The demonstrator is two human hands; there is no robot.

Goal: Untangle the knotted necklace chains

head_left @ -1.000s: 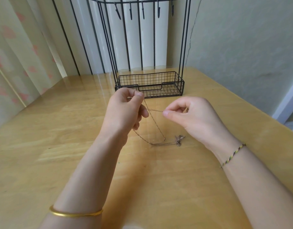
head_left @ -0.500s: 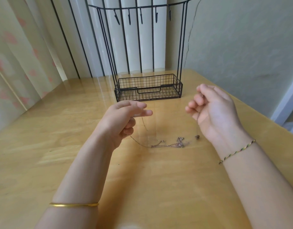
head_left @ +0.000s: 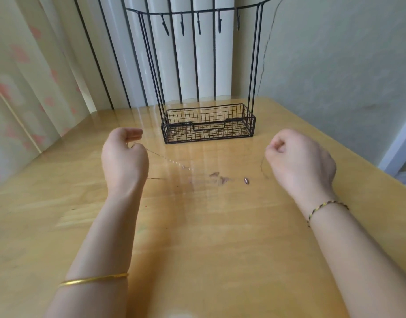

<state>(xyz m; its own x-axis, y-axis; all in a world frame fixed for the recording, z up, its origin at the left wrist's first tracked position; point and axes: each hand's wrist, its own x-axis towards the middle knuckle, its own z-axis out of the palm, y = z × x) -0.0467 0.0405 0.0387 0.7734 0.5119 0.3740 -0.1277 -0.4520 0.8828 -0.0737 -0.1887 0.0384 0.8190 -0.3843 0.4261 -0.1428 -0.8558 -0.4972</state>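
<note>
Left hand (head_left: 125, 159) pinched one chain end | right hand (head_left: 298, 161) gripped another | we held them apart, likely to stretch the necklace chains (head_left: 168, 159) over the counter (head_left: 209, 237).

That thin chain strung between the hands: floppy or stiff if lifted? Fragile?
Likely floppy: the chain droops from the left hand toward the table. Probably light and snag-prone: it is very thin, with small pendants along it. Possibly fragile, so the right hand should pull gently.
</note>
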